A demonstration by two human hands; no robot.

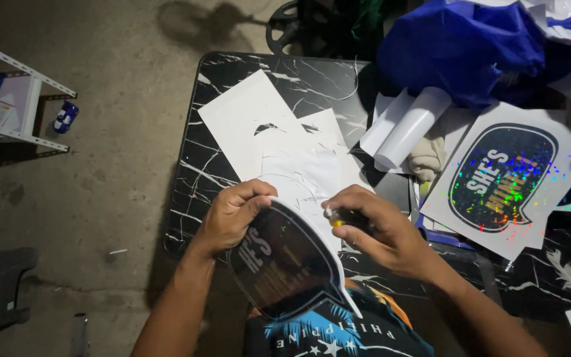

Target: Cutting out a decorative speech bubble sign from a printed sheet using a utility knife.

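Note:
My left hand [231, 215] grips the upper left edge of a dark speech-bubble shaped sticker cutout [284, 261] with a white border, held over my lap. My right hand [381, 231] is closed on a small cutting tool with a yellow tip [337, 218], its tip at the cutout's top edge. Both hands hover over the near edge of the black marble-pattern table [232, 79].
White sheets [252, 119] with cut-out holes lie on the table. A white roll [411, 125] and a holographic speech-bubble print [503, 178] lie to the right, a blue cloth [464, 46] behind. A white metal shelf [14, 99] stands on the floor at left.

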